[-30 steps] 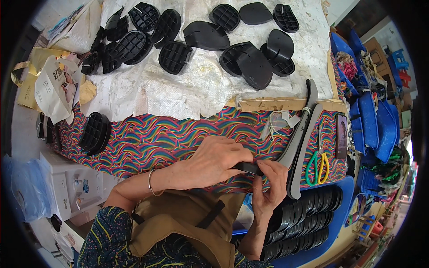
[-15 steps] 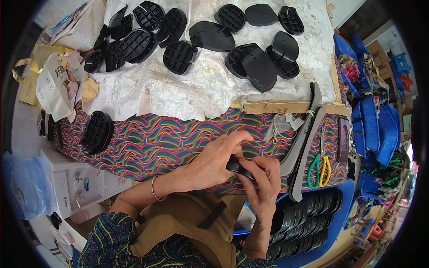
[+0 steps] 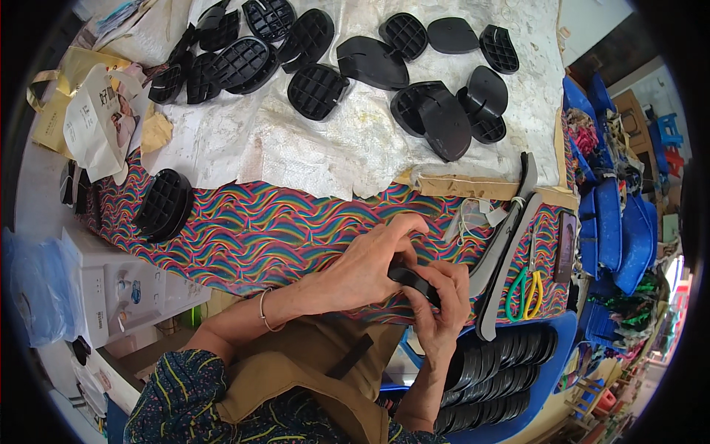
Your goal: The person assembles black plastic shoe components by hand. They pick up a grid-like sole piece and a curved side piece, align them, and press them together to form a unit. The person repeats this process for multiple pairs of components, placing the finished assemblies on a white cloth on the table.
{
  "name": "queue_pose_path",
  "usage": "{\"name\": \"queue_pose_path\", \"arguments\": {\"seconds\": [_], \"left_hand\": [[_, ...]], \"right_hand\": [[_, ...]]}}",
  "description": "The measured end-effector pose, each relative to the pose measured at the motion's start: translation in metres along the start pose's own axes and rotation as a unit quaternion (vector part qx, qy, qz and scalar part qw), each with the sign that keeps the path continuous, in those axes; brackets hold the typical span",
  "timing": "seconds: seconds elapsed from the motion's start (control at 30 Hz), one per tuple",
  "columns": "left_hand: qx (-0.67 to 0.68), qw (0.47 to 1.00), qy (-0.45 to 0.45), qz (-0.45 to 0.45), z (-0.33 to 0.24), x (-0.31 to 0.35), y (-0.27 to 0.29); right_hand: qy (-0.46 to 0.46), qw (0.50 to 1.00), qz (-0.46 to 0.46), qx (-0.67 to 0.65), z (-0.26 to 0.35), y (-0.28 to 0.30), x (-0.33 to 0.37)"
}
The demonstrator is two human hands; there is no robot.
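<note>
Between my two hands is a small curved black piece point(image 3: 416, 286), which looks like a shoe heel; much of it is hidden by fingers. My left hand point(image 3: 370, 259) grips its left end, the index finger arched above it. Closed on the right end are the thumb and fingers of my right hand point(image 3: 445, 296). Both hands hover over the near edge of a colourful wave-patterned cloth point(image 3: 296, 229). Left on that cloth lies a stack of black heel pieces point(image 3: 164, 206). To the right of my right hand are two long grey-and-black strips point(image 3: 509, 248) tied together.
Black heel pieces point(image 3: 318, 92), some gridded side up, lie scattered over a white woven sheet point(image 3: 296, 159). Green-and-yellow-handled scissors point(image 3: 526, 290) and a phone point(image 3: 566, 248) sit at right. A blue crate point(image 3: 566, 348) below holds rows of black pieces. Paper bags point(image 3: 92, 129) stand far left.
The view has shifted slightly, so the table things sit a little differently in it. More of the black piece shows between my hands, which keep their grip.
</note>
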State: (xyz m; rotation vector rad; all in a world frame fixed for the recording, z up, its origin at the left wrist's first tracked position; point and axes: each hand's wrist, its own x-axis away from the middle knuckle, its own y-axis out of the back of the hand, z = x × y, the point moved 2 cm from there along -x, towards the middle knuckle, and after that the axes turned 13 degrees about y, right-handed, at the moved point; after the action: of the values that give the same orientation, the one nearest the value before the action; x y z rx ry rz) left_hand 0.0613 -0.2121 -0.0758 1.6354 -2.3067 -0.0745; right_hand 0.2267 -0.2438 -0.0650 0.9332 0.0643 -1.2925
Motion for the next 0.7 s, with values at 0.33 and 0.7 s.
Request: {"name": "queue_pose_path", "arguments": {"seconds": [0.33, 0.7], "left_hand": [[0.065, 0.987, -0.117, -0.089, -0.004, 0.013, 0.017], [-0.148, 0.942, -0.254, -0.162, -0.001, 0.008, 0.012]], "right_hand": [[-0.052, 0.995, -0.077, -0.020, -0.008, 0.001, 0.004], [-0.057, 0.994, -0.084, -0.026, -0.008, -0.003, 0.001]]}}
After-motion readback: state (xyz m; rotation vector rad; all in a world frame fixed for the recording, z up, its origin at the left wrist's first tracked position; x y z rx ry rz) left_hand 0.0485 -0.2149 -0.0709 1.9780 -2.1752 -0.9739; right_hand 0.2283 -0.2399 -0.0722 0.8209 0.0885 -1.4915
